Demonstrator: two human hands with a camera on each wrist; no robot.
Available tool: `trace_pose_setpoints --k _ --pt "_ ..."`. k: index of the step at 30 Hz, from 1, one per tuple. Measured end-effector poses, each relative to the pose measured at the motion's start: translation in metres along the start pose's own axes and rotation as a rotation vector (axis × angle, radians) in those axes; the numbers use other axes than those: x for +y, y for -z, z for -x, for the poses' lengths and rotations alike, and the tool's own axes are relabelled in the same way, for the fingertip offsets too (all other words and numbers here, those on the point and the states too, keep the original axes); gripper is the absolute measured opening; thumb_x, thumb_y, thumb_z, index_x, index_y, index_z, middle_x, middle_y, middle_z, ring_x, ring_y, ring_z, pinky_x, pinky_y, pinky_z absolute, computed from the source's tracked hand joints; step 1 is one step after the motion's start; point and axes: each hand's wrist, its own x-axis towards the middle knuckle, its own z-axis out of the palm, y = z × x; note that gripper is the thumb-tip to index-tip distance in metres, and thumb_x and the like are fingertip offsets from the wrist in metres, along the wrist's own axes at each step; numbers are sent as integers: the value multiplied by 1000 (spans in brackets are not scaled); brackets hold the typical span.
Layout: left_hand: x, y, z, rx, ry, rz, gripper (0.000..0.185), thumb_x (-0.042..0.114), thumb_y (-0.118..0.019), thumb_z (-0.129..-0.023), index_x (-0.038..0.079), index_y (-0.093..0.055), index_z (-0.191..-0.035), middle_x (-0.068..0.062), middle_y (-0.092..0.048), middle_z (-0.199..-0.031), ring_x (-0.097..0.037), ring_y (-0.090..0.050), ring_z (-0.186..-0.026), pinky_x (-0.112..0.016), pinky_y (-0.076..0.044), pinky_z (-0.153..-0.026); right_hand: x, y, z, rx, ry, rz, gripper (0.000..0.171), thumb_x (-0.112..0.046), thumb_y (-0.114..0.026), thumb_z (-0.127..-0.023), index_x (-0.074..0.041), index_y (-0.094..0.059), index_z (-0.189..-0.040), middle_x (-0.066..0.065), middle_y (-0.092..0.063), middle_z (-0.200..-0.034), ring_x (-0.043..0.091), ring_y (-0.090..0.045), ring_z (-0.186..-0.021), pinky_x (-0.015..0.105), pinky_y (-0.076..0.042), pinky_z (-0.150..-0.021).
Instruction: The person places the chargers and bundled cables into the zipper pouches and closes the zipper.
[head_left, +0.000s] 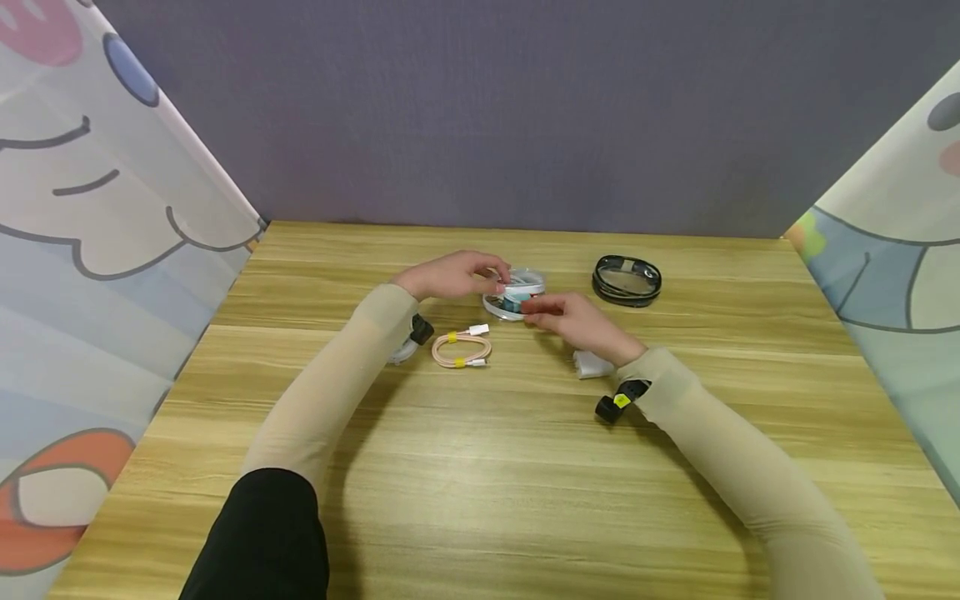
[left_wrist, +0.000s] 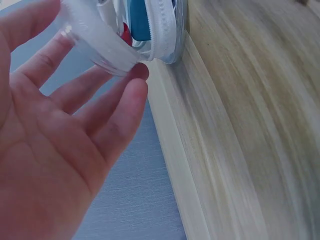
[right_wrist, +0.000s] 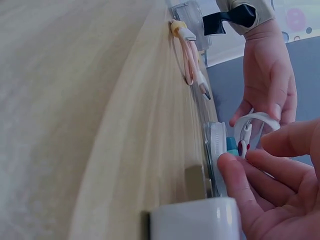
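Clear round case [head_left: 517, 292] sits on the bench [head_left: 480, 483] at mid-width, toward the far edge, with a strip of bare wood between it and the grey back wall [head_left: 525, 108]. Left hand [head_left: 450, 273] comes over it from the left, fingertips curled onto the lifted clear lid; in the left wrist view the fingers [left_wrist: 117, 107] touch that lid's rim. Right hand [head_left: 573, 321] meets the case from the near right, thumb and forefinger pinching something small at its open edge; the right wrist view shows a white cable end there, the rest blocked by fingers [right_wrist: 250, 180].

Coiled pink cable [head_left: 461, 348] lies just near-left of the case, close under the left forearm. Black round case [head_left: 627, 280] lies to the right, apart. White block [head_left: 591, 363] is half hidden under the right wrist.

Patterned panels [head_left: 97, 250] close both bench sides. The whole near half of the bench is open wood between the forearms.

Case contents hard to read: teal and red bits, white zipper band. Wrist views are close and tilted.
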Motion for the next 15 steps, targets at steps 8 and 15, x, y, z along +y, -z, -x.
trace_pose_setpoints --k 8,15 --pt "1 -5 -1 20 -68 -61 12 25 -67 -97 15 -67 -104 -9 -45 -152 -23 -39 -139 -39 -31 -113 5 3 -1 262 -34 -176 21 -6 -55 -100 4 -69 -112 19 -70 -107 29 -66 -95 31 -55 -77" --pt "4 -6 -2 13 -73 -127 15 21 -72 -93 14 -68 -105 -10 -44 -151 -25 -40 -138 -38 -37 -109 13 9 -6 266 -119 -247 35 -8 -53 -101 2 -55 -134 18 -56 -133 31 -57 -117 38 -49 -96"
